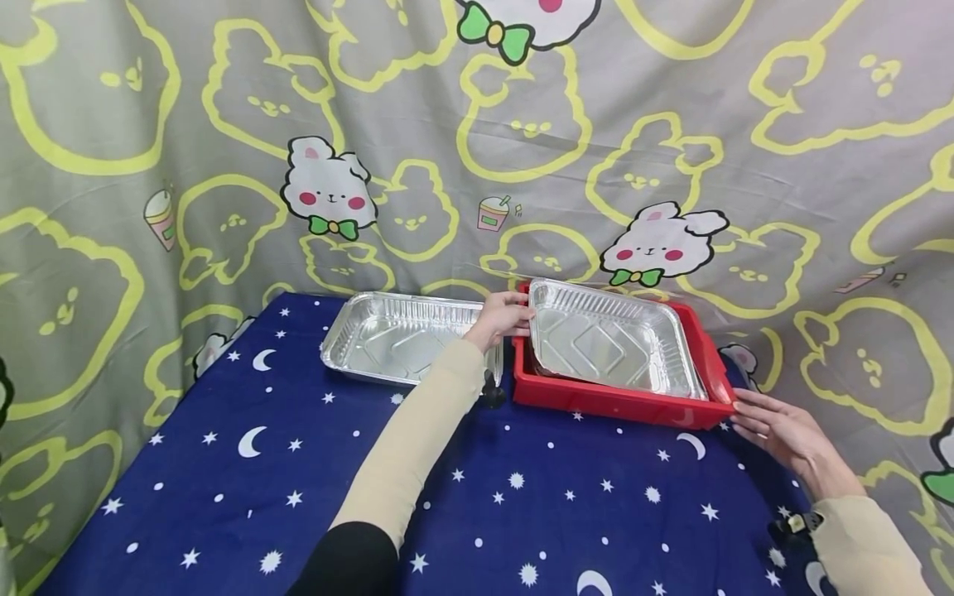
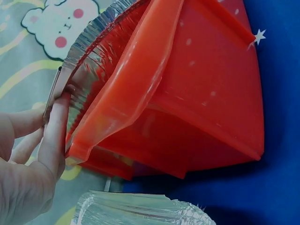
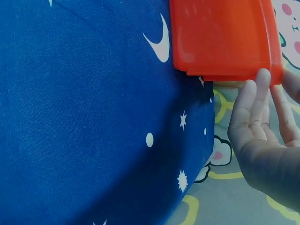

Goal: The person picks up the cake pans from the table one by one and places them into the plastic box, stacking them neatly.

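Note:
A red plastic bin (image 1: 619, 404) stands at the back right of the table, with a foil tray (image 1: 596, 343) lying tilted in it, its left end raised above the bin's rim. My left hand (image 1: 501, 319) pinches that raised left edge; in the left wrist view, thumb and fingers lie on either side of the foil rim. At the bin's right end, my right hand (image 1: 782, 434) grips the rim, fingers underneath and thumb at the far side in the right wrist view.
A second foil tray (image 1: 395, 339) sits left of the bin, partly behind my left forearm. Dark blue cloth (image 1: 335, 472) with moons and stars covers the table. A patterned curtain (image 1: 425, 124) hangs right behind the trays.

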Available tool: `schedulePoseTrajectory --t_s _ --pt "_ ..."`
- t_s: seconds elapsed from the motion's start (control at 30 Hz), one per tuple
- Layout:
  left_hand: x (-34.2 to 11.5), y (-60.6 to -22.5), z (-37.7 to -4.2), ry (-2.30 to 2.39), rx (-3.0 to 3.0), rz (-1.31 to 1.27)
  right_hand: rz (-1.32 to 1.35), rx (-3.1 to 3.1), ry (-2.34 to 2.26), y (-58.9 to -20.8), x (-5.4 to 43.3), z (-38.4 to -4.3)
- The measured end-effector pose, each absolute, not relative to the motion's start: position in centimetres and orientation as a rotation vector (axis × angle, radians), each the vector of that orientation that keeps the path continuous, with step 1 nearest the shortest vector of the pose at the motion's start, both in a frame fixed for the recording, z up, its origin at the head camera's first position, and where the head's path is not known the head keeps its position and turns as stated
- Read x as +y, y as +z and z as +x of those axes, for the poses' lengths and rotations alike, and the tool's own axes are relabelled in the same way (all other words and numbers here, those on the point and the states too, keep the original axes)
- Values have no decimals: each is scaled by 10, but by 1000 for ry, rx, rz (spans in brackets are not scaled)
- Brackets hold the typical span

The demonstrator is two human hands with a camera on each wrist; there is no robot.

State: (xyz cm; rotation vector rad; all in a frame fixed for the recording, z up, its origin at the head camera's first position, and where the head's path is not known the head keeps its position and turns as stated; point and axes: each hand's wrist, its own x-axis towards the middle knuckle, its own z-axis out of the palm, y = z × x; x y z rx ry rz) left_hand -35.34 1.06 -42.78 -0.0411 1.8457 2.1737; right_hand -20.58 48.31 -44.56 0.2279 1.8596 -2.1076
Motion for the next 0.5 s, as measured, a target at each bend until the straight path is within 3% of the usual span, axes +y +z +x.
schedulePoseTrajectory --t_s 0.5 --pt "19 -416 -351 2037 2014 -29 229 1871 -2108 -449 486 -207"
